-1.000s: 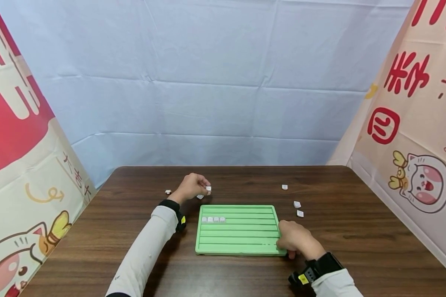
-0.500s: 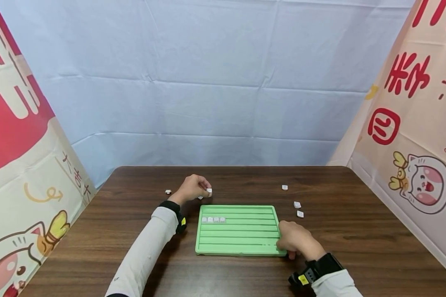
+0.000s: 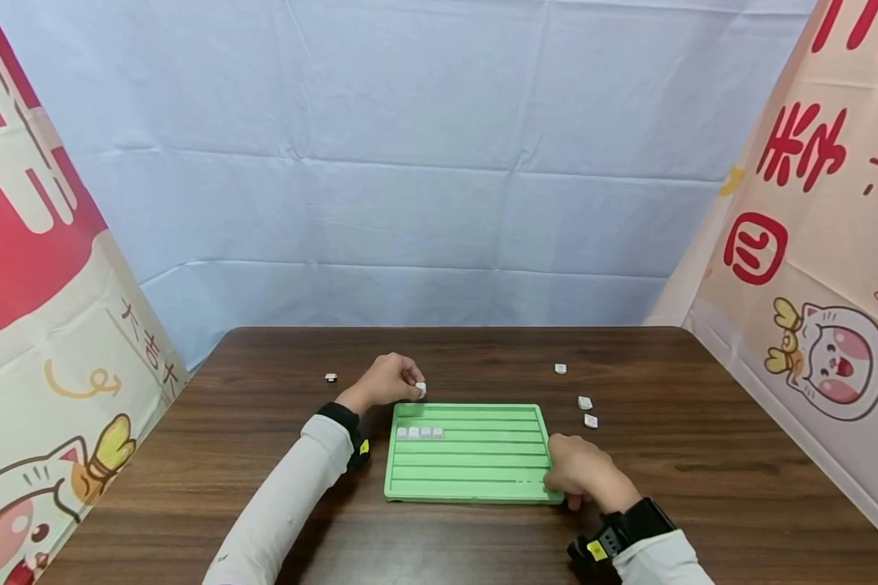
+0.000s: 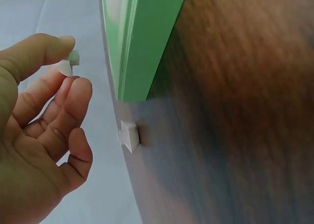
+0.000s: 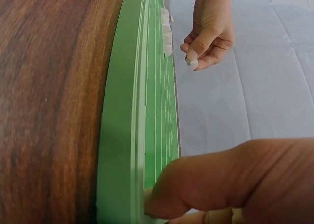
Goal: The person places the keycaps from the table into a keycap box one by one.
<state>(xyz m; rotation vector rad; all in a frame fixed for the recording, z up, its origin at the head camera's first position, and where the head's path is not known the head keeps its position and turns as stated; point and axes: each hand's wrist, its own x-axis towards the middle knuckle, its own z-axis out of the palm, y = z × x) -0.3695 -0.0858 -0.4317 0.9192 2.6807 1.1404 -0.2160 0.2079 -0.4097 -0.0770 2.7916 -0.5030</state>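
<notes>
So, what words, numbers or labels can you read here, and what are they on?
"a day": on the right-hand cloth, running into the picture's edge.
"E", apparently: same cloth, above that, cut off.
Other characters there and on the left-hand cloth: too stylised or cut off to read surely.
White keycaps: any marks too small.
Yellow tags on the wrist straps: nothing legible.

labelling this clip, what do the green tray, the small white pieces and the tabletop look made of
The green tray: likely plastic, smooth, low-sheen; even colour, straight regular ridges.
The small white pieces: probably hard plastic, smooth, with clean tapered sides.
The tabletop: brown streaky grain, faint shine; wood or laminate, can't tell which.
</notes>
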